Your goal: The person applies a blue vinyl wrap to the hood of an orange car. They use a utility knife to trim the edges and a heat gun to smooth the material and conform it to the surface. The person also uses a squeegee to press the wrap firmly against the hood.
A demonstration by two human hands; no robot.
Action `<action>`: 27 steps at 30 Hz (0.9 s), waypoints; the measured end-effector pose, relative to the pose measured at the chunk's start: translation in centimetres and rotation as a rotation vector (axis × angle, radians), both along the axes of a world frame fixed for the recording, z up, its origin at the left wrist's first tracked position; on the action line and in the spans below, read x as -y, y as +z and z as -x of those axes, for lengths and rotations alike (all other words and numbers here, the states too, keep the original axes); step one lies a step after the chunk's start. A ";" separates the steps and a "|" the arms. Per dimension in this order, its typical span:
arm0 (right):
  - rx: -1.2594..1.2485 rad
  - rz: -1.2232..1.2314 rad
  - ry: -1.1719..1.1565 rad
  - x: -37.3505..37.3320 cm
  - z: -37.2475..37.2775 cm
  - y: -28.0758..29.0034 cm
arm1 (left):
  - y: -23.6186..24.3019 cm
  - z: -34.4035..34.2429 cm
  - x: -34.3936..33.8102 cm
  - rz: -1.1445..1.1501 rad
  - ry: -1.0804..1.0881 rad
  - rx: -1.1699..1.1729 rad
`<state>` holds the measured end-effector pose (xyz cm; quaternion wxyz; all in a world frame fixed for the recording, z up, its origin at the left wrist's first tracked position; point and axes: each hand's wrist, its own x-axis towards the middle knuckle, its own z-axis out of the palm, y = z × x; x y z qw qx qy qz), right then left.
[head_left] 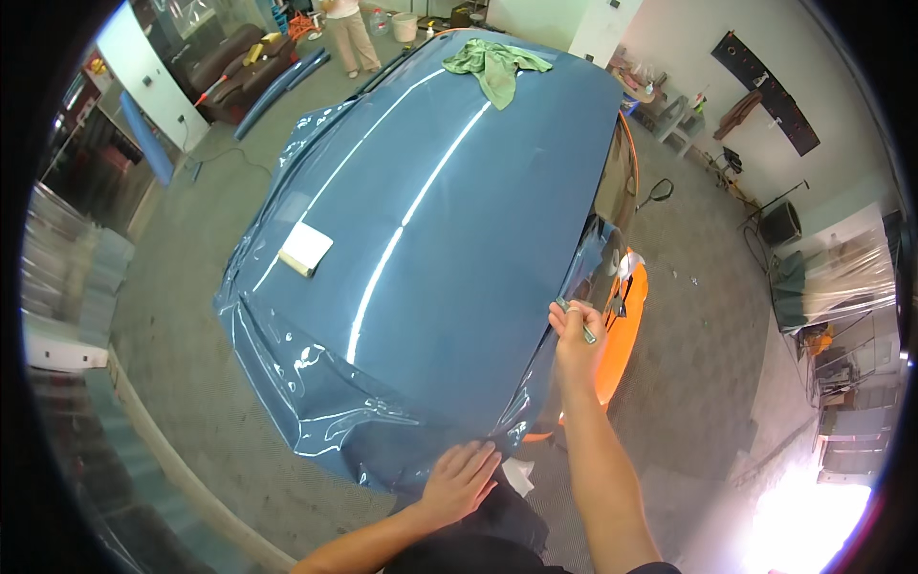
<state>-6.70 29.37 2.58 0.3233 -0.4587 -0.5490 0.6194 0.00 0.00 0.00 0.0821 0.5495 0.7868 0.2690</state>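
A car panel covered in blue film fills the middle, the film loose and creased round its near and left edges. My left hand lies with fingers stretched on the wrinkled film at the near edge. My right hand grips a small slim metallic cutting tool at the panel's right edge, above orange bodywork. A white pad lies on the film at left, and a crumpled green cloth at the far end.
A person stands beyond the car at upper left, near a brown sofa and blue rolls. A grey step stool stands at back right. Plastic-wrapped items line the right side. A cord runs over the grey floor.
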 end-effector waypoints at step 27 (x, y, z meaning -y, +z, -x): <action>0.080 0.044 0.124 18.2 -11.7 1.4 | -6.6 -5.3 11.9 0.392 0.694 1.606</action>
